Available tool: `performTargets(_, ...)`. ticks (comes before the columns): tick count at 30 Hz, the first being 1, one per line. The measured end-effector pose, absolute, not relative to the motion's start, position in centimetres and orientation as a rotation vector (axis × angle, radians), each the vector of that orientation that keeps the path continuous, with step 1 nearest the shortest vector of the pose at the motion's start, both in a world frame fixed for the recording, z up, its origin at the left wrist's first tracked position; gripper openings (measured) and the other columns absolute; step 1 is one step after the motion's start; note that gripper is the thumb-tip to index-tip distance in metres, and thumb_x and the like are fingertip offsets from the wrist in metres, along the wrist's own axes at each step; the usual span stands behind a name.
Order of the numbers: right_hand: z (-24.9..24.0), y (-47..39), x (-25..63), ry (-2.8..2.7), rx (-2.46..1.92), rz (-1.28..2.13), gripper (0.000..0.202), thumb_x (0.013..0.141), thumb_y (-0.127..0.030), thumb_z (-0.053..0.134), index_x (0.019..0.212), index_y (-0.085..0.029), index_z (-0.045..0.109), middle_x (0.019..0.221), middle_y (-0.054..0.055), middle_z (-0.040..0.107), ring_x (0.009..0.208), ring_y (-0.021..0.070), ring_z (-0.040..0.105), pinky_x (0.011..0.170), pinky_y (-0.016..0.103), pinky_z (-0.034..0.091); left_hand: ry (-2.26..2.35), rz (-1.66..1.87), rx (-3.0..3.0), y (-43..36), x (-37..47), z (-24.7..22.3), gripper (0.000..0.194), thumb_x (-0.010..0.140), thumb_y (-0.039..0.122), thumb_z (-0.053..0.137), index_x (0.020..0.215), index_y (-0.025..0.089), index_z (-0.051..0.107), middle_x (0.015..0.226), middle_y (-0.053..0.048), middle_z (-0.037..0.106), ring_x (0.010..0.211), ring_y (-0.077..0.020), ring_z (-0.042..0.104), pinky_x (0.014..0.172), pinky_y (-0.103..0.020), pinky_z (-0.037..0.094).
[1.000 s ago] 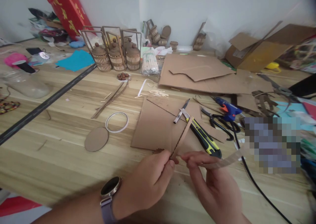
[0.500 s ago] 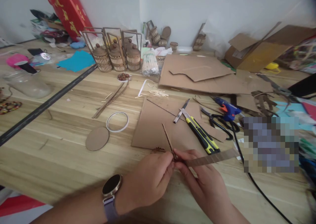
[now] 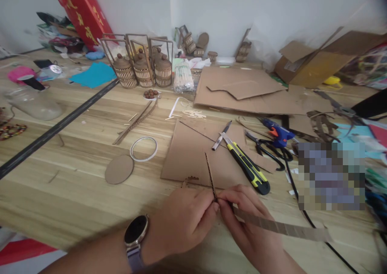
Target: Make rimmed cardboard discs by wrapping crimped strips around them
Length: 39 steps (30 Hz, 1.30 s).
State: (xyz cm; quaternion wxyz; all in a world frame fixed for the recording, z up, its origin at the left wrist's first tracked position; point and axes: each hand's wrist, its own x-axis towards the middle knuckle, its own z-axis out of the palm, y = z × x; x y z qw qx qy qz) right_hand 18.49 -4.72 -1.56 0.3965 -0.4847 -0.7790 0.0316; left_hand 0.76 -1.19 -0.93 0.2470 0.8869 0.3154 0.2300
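Note:
My left hand [image 3: 192,213], with a watch [image 3: 136,230] on its wrist, pinches a thin strip of cardboard near the front of the table. One narrow piece [image 3: 209,171] of it sticks up between my fingertips, corrugated edge showing. My right hand [image 3: 249,217] is closed on the same cardboard beside the left fingertips. From it a long, creased cardboard strip [image 3: 281,227] runs off to the right. The exact spot where both hands meet on the cardboard is partly hidden by fingers. A small curled cardboard scrap [image 3: 191,179] lies just beyond my left hand.
A cardboard sheet [image 3: 187,153] bears a marker [image 3: 222,135] and a yellow-black utility knife [image 3: 246,163]. Scissors [image 3: 269,151] and a blue glue gun [image 3: 278,135] lie to the right, with a black cable. Leftward are a cardboard disc [image 3: 119,169], a tape ring [image 3: 132,151] and small lidded baskets [image 3: 124,73].
The long strip's free end has swung down and farther right. The upright piece has tilted closer to vertical, and both hands have shifted slightly toward the right.

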Motion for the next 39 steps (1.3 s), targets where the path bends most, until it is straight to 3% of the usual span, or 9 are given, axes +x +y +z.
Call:
performTargets(14,-1.61,-4.82,18.31,-2.018,-1.21,0.127,0.015,0.089,-0.006,0.052,0.091,-0.021,0.053,0.076,-0.001,0.063,0.071,0.0144,0.059,0.071,0.031,0.044,0.924,0.575,2.403,-1.12,0.78,-1.05,0.018,0.089,0.012,0.037,0.081,0.019,0.05,0.075,-0.003,0.061,0.07,-0.0186,0.056,0.062,-0.03,0.036)
performTargets(20,-1.37,-4.95,18.23,-1.921,-1.241,0.143,0.012,0.091,-0.01,0.053,0.094,-0.021,0.057,0.081,0.002,0.063,0.074,0.0159,0.06,0.066,0.03,0.047,0.939,0.599,2.372,-1.09,0.76,-0.84,0.021,0.094,0.015,0.034,0.08,0.02,0.049,0.073,-0.002,0.06,0.068,-0.0185,0.056,0.06,-0.03,0.036)
performTargets(26,-1.44,-4.92,18.37,-1.927,-1.203,0.101,0.014,0.09,-0.01,0.055,0.097,-0.021,0.059,0.095,0.005,0.069,0.088,0.0186,0.063,0.078,0.034,0.048,0.956,0.542,2.359,-1.02,0.85,-0.96,0.023,0.1,0.022,0.032,0.089,0.019,0.052,0.079,-0.003,0.064,0.071,-0.0192,0.059,0.062,-0.031,0.037)
performTargets(39,-1.45,-4.92,17.82,-1.935,-1.156,0.081,0.018,0.089,-0.005,0.055,0.097,-0.021,0.058,0.091,0.004,0.071,0.084,0.0175,0.066,0.077,0.034,0.047,1.017,0.569,2.397,-1.17,1.05,-1.09,0.016,0.092,0.014,0.04,0.082,0.019,0.051,0.074,-0.003,0.063,0.068,-0.0192,0.059,0.06,-0.03,0.035)
